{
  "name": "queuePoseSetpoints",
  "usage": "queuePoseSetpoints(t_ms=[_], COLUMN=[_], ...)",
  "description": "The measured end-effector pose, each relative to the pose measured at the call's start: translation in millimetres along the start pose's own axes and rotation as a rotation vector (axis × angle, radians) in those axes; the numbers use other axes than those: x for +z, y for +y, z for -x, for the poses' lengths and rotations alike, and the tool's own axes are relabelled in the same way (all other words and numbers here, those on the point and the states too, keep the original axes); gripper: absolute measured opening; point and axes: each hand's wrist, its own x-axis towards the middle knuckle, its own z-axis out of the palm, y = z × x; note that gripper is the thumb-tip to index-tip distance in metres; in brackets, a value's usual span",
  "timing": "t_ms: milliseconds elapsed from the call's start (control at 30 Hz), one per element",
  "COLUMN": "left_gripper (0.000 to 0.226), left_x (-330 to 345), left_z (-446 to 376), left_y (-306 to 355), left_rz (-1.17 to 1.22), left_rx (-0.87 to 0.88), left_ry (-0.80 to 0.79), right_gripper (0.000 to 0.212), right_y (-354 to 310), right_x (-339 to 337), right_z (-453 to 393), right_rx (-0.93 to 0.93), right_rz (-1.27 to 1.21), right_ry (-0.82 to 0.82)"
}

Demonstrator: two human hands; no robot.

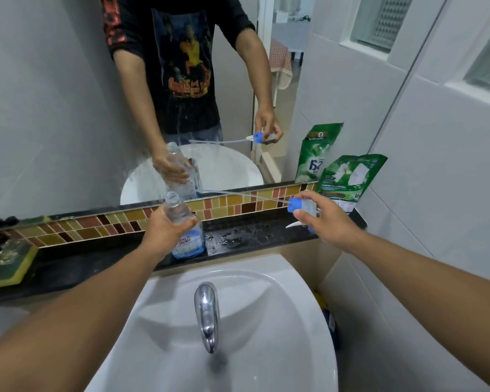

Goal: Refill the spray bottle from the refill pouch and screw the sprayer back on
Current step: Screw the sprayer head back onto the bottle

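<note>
Nearest: white sink w/ chrome tap in the middle. Behind it, dark tabletop, wet w/ drops right of center. Left hand grips the bottle around its upper body; bottle stands on the tabletop, tilted a bit left, neck open, blue liquid low inside. Right hand holds the sprayer off to the right, above the tabletop, fingers curled round it; blue collar points left, dip tube runs left toward the bottle, well apart from the neck. Far left: sponge. Far right: green pouch leaning upright on the wall. Tile strip, then mirror behind.
</note>
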Motion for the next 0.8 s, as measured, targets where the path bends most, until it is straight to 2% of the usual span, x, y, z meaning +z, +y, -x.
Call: queuePoseSetpoints(t_ms=[333,800], left_gripper=[0.041,0.042], left_x=[-0.9,0.6], left_z=[-0.2,-2.3], left_y=[-1.8,-7.4], left_rz=[0.011,0.035], left_rx=[-0.007,0.031], left_ry=[-0.017,-0.020], right_gripper=[0.033,0.036], right_y=[-42.3,-79.9], right_x=[3.1,-9.2], right_z=[-7.1,-10.4], right_rx=[-0.090,-0.072], right_rz=[0.086,0.295], right_ry=[-0.022,-0.007])
